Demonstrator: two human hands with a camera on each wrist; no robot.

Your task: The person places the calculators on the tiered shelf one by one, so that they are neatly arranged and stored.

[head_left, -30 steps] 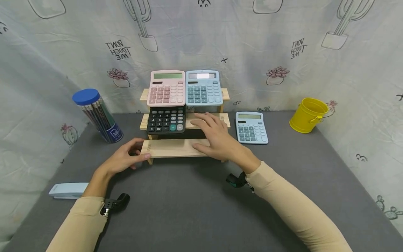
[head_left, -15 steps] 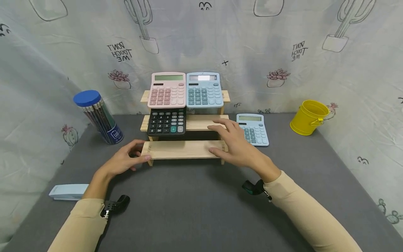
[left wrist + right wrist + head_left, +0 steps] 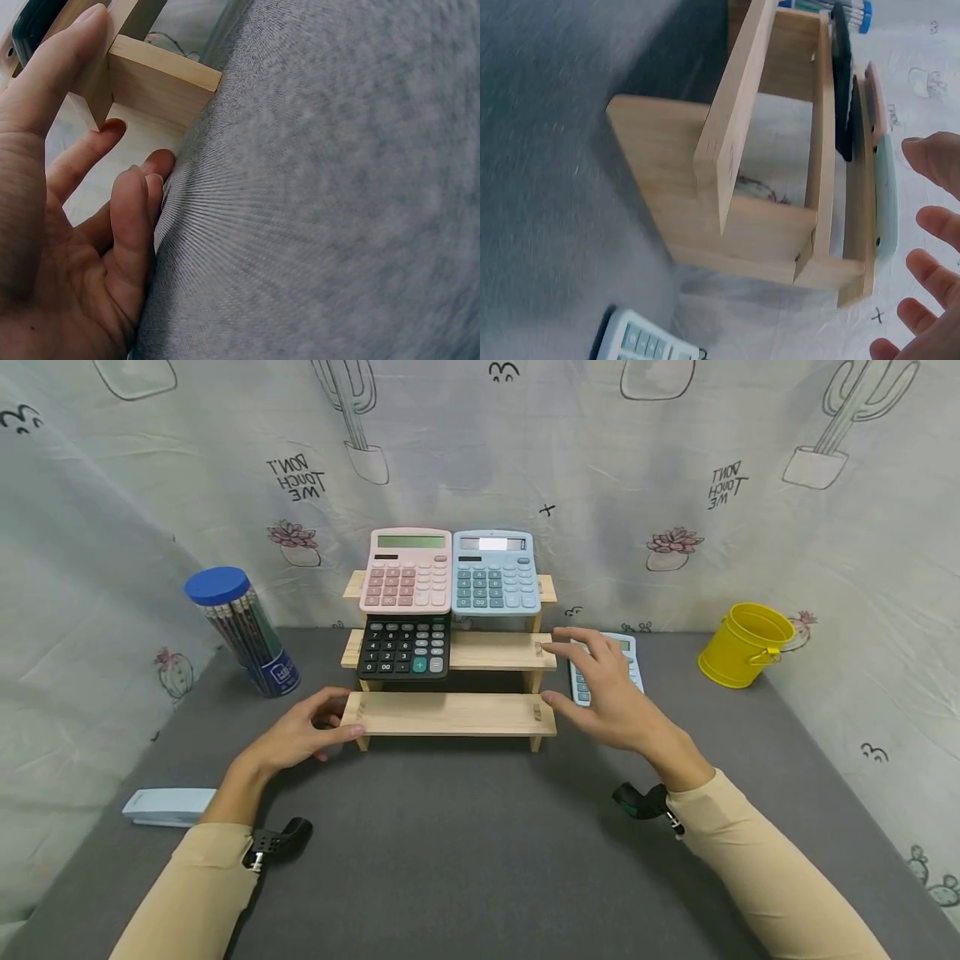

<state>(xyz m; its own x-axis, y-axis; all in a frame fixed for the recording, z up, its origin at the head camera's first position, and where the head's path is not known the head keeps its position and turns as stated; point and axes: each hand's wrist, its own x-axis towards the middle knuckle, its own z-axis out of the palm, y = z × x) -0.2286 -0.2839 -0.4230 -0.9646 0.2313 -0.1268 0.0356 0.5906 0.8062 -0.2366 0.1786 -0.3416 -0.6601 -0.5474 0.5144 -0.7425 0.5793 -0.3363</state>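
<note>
A three-tier wooden display rack stands on the grey table. My left hand grips the left end of its lowest shelf, thumb on the wood and a fingertip at the far edge. A pink calculator and a light blue calculator lean side by side on the top tier; a black calculator sits at the left of the middle tier. My right hand, fingers spread and holding nothing, hovers just off the rack's right end. It partly covers a second light blue calculator lying on the table.
To the left, a clear tub of pencils with a blue lid stands near the curtain. A pale blue stapler-like object lies by my left forearm. At the back right is a small yellow bucket. Patterned cloth hangs behind.
My right hand has moved rightward from above the lower shelves to beyond the rack's right end, over the loose calculator. The left hand keeps its hold. The head view has shifted slightly.
</note>
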